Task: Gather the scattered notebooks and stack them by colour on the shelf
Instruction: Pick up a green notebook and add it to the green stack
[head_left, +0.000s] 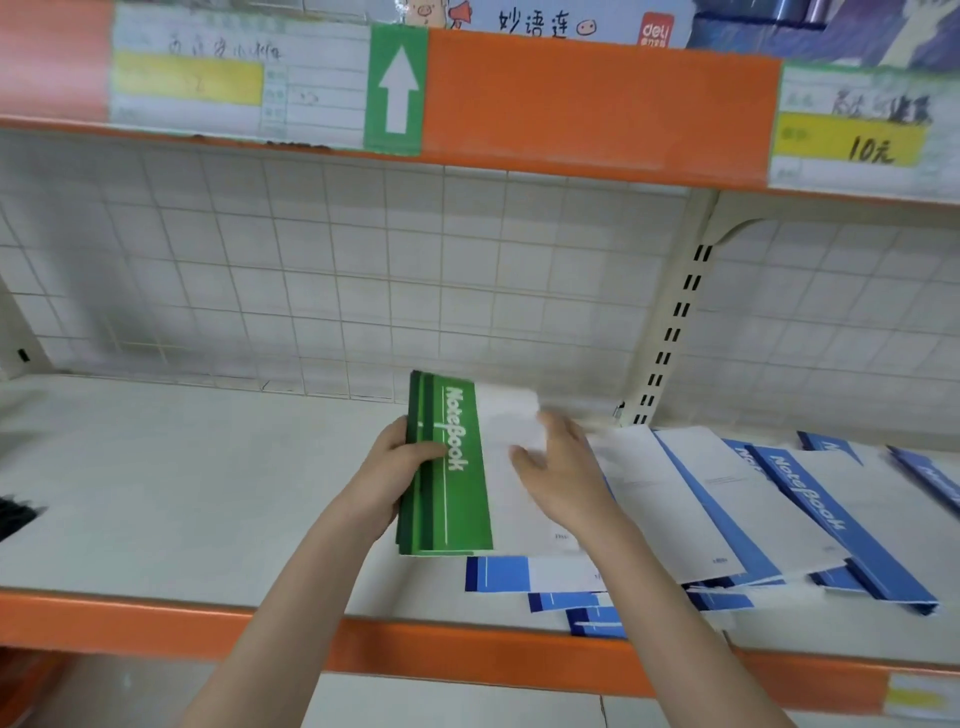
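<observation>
The left hand (400, 470) is gripping the green notebooks (447, 478) by their spine edge above the shelf (208, 519), while the right hand (558, 467), fingers spread, is squaring them. Next: setting them down apart from the blue notebooks (779, 509).

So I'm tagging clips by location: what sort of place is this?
Most likely a stationery shop: a handwritten price label on the orange shelf edge, and identical blue notebooks laid out as stock.

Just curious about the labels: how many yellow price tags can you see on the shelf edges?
3: one upper left, one upper right reading 10, one on the lower edge at bottom right. Others may lie outside the view.
</observation>
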